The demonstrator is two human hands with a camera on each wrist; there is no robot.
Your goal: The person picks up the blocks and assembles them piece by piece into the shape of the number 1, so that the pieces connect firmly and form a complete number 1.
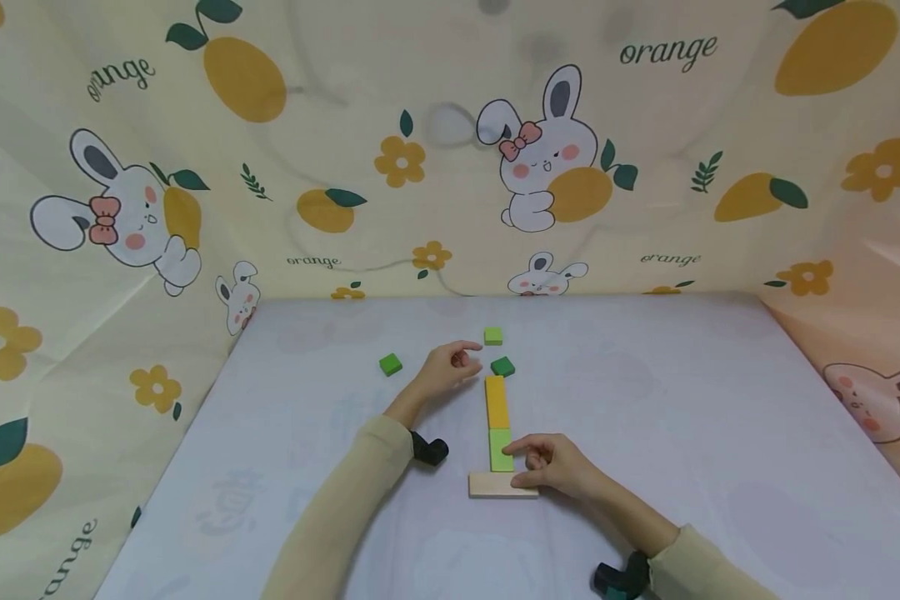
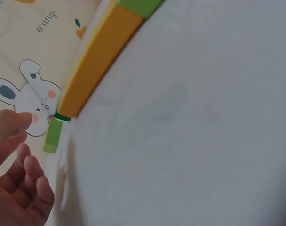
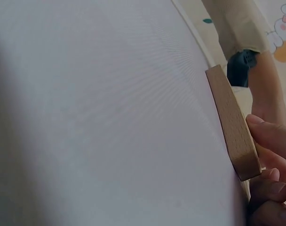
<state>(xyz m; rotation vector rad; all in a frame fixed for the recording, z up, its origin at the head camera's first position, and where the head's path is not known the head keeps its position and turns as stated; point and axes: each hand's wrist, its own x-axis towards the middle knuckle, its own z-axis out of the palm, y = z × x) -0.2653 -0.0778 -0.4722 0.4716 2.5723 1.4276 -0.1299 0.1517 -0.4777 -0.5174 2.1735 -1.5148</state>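
An orange-yellow block (image 1: pixel 497 402) and a light green block (image 1: pixel 501 451) form an upright line in the head view, touching a plain wooden block (image 1: pixel 487 485) laid crosswise. My right hand (image 1: pixel 566 468) has its index fingertip at the light green block and its thumb on the wooden block's right part; in the right wrist view, the thumb touches the wooden block (image 3: pixel 232 125). My left hand (image 1: pixel 444 369) holds nothing, its fingers loosely bent left of a dark green block (image 1: pixel 503 367). The left wrist view shows the left hand (image 2: pixel 20 174) beside a green block (image 2: pixel 52 135).
A green block (image 1: pixel 493 336) lies beyond the dark green one, and another green block (image 1: pixel 391 364) lies left of my left hand. The white table surface (image 1: pixel 682 400) meets a patterned cloth (image 1: pixel 450 208) behind and at both sides.
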